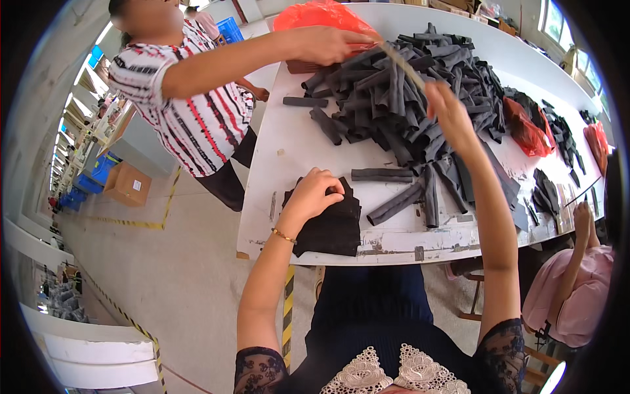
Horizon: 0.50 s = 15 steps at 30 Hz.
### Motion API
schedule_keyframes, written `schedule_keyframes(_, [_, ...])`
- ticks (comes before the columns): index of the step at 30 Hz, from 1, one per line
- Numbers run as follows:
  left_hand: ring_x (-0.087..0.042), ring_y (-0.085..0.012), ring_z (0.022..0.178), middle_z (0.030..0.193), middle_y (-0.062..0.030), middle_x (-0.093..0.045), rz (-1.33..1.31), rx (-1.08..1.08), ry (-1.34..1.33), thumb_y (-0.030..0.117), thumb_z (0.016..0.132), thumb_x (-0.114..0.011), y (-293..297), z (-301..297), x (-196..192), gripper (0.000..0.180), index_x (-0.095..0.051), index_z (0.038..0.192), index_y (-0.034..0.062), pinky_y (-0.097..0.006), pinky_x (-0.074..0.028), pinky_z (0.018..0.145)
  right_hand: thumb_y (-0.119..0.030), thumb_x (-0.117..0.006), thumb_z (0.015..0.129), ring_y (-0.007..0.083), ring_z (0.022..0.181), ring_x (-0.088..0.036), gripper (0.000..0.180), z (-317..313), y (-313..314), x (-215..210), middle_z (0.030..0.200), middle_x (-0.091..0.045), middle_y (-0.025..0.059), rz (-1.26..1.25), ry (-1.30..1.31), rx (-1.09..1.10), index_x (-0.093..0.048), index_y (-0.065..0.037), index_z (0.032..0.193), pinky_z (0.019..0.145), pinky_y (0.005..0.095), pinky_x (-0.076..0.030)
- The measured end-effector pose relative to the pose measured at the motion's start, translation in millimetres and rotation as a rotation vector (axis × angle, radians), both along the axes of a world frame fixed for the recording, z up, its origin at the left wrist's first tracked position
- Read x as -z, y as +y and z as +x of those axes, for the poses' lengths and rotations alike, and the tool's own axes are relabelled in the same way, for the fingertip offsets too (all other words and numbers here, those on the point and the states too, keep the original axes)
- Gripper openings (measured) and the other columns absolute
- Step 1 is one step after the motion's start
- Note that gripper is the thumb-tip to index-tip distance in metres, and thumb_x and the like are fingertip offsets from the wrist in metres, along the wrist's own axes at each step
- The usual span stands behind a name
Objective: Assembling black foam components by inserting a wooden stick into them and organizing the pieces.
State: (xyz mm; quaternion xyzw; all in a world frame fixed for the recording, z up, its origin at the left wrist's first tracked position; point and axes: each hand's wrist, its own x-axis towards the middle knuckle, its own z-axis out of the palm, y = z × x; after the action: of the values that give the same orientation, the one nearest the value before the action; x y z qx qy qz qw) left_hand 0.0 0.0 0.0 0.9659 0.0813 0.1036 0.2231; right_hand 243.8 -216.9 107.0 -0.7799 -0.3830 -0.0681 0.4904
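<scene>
My left hand (318, 192) is over a stack of flat black cloth pieces (328, 233) near the table's front left corner. Its fingers are curled together, and whatever they may hold is hidden. Raised above the table, my right hand (448, 108) closes on one end of a thin, pale stick (403, 65), slightly blurred. The stick's far end reaches a co-worker's outstretched hand (328, 44); whether that hand grips it I cannot tell. Below the stick lies a large heap of dark grey cloth tubes (400, 98). Several loose dark tubes (382, 175) lie between the heap and the stack.
A co-worker in a striped shirt (193, 118) stands at the left of the white table (282, 148). Red plastic bags (325, 16) lie at the back and right. Another person in pink (571, 295) sits at the right. A cardboard box (128, 184) stands on the floor.
</scene>
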Motion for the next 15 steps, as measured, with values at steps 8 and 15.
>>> schedule_keyframes(8, [-0.05,-0.023,0.1,0.098,-0.0018,-0.064,-0.148,0.085,-0.276,0.016,0.089,-0.066,-5,-11,-4,0.014,-0.073,0.096,0.0053,-0.033,-0.041,0.094,-0.004,-0.065,0.087,0.0303,0.066,-0.061,0.021,-82,-126,83,0.077,-0.064,0.0148,-0.253,-0.154,-0.321,-0.07,-0.002,0.107,0.062,0.0365,-0.048])
schedule_keyframes(15, [-0.049,-0.0242,0.101,0.098,-0.0017,-0.065,-0.178,0.087,-0.277,0.017,0.088,-0.067,0,-15,-12,0.015,-0.072,0.095,0.005,-0.034,-0.041,0.095,-0.009,-0.067,0.086,0.0292,0.066,-0.062,0.02,-81,-117,77,0.077,-0.065,0.0119,-0.281,-0.29,-0.321,-0.071,-0.005,0.105,0.062,0.0374,-0.049])
